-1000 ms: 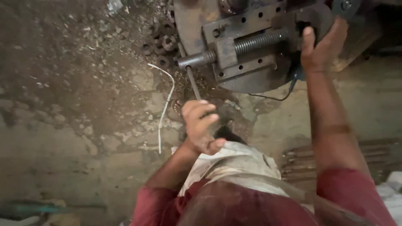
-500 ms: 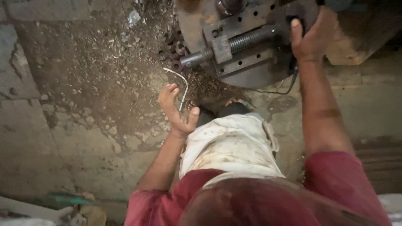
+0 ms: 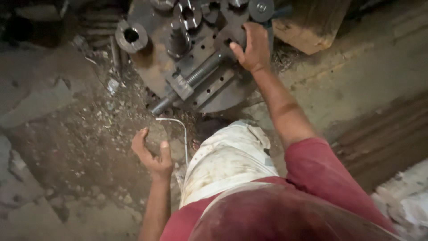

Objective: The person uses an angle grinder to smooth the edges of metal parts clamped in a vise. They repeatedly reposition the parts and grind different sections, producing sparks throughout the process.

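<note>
Since before, our left hand (image 3: 152,154) has dropped lower, fingers curled open and empty over the dirt floor (image 3: 67,147); our right hand (image 3: 252,47) grips the steel plate (image 3: 214,89) at one o'clock.

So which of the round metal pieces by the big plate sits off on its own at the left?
The hollow steel ring at the plate's upper-left edge; the others cluster along the top, near the right hand.

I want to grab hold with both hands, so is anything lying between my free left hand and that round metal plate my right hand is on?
Only a thin white wire and loose rubble lie between the left hand and the metal plate; the right hand rests on it.
</note>
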